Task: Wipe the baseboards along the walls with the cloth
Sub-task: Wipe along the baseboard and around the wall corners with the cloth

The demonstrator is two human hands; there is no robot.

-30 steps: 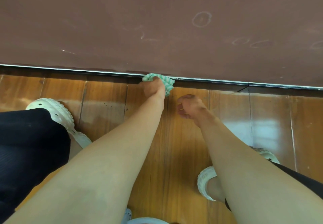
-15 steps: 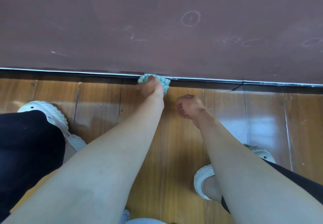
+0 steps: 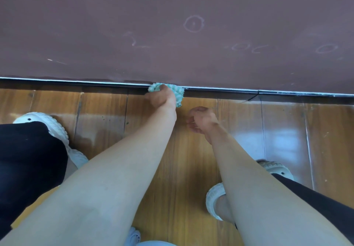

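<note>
Head: cloth [image 3: 179, 93] bunched in L grip [image 3: 161, 98], on baseboard [image 3: 76, 86].

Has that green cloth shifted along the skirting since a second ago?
Yes, slightly. The cloth, gripped by the left hand, has slid right along the baseboard, nearer the joint in it.
</note>
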